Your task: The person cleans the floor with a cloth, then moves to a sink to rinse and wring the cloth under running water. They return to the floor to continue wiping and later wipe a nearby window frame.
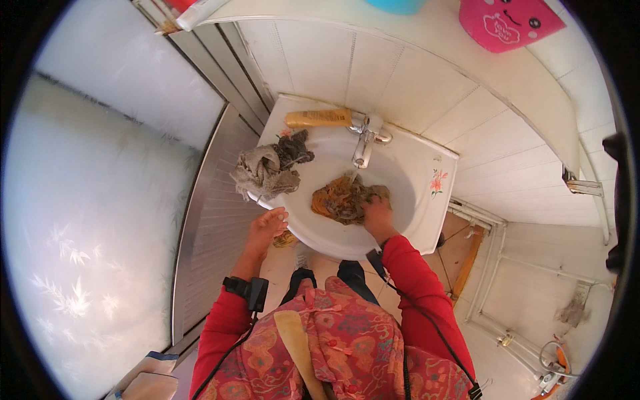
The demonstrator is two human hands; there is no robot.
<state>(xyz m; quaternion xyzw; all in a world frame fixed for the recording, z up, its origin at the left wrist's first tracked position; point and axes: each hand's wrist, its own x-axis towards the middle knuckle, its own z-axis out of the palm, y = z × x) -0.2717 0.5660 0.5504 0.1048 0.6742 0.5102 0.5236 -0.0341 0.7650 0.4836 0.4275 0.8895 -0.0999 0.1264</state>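
Note:
In the white washbasin [407,230] lies a wet, bunched cloth [339,200], orange-brown and grey, under the chrome tap [364,150]. Thin water runs from the spout onto it. My right hand [379,215] is at the cloth's right side, fingers curled into its grey part; the fingertips are partly hidden. Outside the basin's front left rim, my left hand [268,225] hangs with its fingers curled in and nothing visible in them. Just above it, a grey crumpled cloth [265,172] drapes over the left rim, beside a dark wet cloth [295,148].
A yellow tube [319,119] lies on the basin's back ledge, left of the tap. Above, a curved white shelf [427,47] carries a pink cup [508,25] and a blue item [396,5]. A frosted glass panel [107,220] stands at left. White pipes run at lower right.

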